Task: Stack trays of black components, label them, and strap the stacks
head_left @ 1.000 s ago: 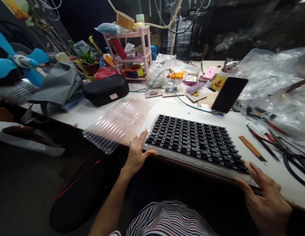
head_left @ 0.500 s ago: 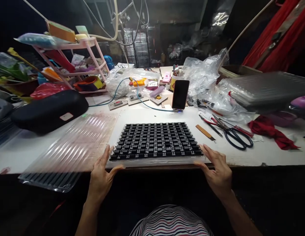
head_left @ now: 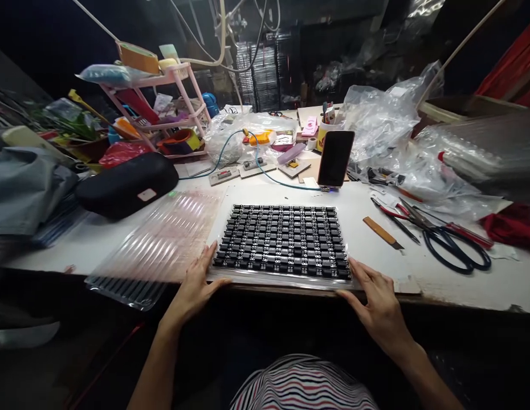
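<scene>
Rows of small black circuit boards (head_left: 282, 238) fill a clear plastic tray (head_left: 286, 281) at the table's front edge. My left hand (head_left: 195, 289) grips the tray's near left corner, fingers along its side and thumb at the front rim. At the near right corner, my right hand (head_left: 378, 297) holds the tray in the same way. A ribbed clear plastic tray (head_left: 149, 245) lies to the left, its near end sticking out past the table edge.
Right of the boards lie a brown-handled cutter (head_left: 381, 232), scissors (head_left: 455, 247) and pliers (head_left: 397, 212). A phone (head_left: 334, 159) stands upright behind, with a blue cable (head_left: 282, 183). A black case (head_left: 126, 185) sits at left; plastic bags (head_left: 376, 122) heap at back right.
The camera view has turned to the right, so the table's things look shifted and tilted. Both hands stay at the tray's near corners.
</scene>
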`<state>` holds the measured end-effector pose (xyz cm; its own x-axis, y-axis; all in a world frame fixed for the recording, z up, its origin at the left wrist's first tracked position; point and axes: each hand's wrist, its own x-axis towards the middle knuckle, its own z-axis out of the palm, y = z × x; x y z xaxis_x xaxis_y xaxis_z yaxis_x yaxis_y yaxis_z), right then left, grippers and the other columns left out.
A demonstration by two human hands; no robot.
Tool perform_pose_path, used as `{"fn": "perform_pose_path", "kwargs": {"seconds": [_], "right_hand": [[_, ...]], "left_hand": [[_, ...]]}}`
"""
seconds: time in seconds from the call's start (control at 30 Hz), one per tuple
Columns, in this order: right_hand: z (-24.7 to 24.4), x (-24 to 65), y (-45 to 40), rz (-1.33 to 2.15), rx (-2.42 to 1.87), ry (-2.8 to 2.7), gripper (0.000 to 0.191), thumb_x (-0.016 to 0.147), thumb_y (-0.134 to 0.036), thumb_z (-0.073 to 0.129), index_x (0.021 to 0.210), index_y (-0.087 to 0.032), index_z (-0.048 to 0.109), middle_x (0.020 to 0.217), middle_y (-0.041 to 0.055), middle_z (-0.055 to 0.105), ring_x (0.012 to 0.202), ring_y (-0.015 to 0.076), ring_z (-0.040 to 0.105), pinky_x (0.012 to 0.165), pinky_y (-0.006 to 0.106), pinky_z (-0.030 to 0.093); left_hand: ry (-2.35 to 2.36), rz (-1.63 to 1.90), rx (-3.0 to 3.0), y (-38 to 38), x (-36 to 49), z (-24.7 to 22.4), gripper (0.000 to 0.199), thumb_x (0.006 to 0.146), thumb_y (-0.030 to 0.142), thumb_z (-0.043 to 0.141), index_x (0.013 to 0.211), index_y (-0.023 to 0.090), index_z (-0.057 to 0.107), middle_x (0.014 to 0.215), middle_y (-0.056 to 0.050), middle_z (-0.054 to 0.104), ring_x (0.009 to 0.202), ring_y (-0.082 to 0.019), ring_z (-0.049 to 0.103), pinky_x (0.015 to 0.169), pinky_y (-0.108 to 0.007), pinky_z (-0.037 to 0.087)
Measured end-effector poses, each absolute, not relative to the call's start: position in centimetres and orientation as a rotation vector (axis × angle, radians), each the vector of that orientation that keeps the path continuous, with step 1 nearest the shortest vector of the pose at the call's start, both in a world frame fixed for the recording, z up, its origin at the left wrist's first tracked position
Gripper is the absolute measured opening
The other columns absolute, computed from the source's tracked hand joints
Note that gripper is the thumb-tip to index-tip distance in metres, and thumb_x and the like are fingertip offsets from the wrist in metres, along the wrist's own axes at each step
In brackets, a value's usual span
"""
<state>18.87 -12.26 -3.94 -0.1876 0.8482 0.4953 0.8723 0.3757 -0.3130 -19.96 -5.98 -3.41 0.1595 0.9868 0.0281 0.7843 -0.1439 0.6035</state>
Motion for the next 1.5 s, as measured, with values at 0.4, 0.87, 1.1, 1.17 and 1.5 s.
{"fn": "perform_pose_path", "kwargs": {"seconds": [0.4,0.87,1.1,1.17,1.5], "right_hand": [[-3.1,30.2,-0.6,-0.233,-2.141,-1.977,0.038,0.081,-0.054,0.051,0.071,-0.018,0.059,0.072,0.0079,0.057,0.058,0.0210,0.051,0.052,0.035,0.039],[0.7,16.3,-4.8,1.062,-1.323,-1.278,0.031,0.085,-0.043,0.056,0.102,-0.018,0.052,0.077,0.0022,0.063,0.057,0.0135,0.059,0.050,0.027,0.049],[0.1,12.6,-3.5,1.140,-1.298,-1.259,0.061,0.081,-0.033,0.063,0.132,-0.028,0.029,0.076,-0.0030,0.065,0.059,0.0138,0.064,0.054,0.026,0.053],[0.1,12.6,-3.4,1.117,-1.319,-1.301,0.047,0.081,-0.032,0.064,0.120,-0.025,0.039,0.077,-0.0019,0.066,0.067,0.0155,0.066,0.065,0.029,0.055],[-0.8,12.9,-3.7,1.051,-1.421,-1.410,0.028,0.083,-0.031,0.062,0.099,-0.025,0.039,0.081,-0.0009,0.066,0.072,0.0168,0.066,0.070,0.032,0.055]], "left_hand": [[1.406,1.090,2.490,-8.9,-8.2,-1.8,0.039,0.086,0.021,0.056,0.125,0.022,0.050,0.118,-0.010,0.058,0.125,-0.025,0.045,0.101,-0.045,0.041],[1.321,1.026,2.635,-7.8,-4.7,-4.4,0.041,0.087,0.027,0.056,0.126,0.015,0.051,0.119,-0.011,0.062,0.121,-0.028,0.048,0.104,-0.048,0.035],[1.319,0.996,2.646,-7.6,-4.9,-4.4,0.043,0.087,0.026,0.055,0.128,0.015,0.050,0.125,-0.011,0.059,0.127,-0.028,0.043,0.105,-0.047,0.033],[1.314,1.010,2.642,-7.6,-4.9,-4.4,0.043,0.087,0.025,0.055,0.128,0.014,0.050,0.124,-0.010,0.060,0.127,-0.027,0.043,0.106,-0.045,0.033],[1.293,1.075,2.597,-7.3,-4.8,-4.5,0.036,0.087,0.021,0.055,0.120,0.009,0.056,0.118,-0.009,0.064,0.125,-0.026,0.046,0.108,-0.044,0.029]]}}
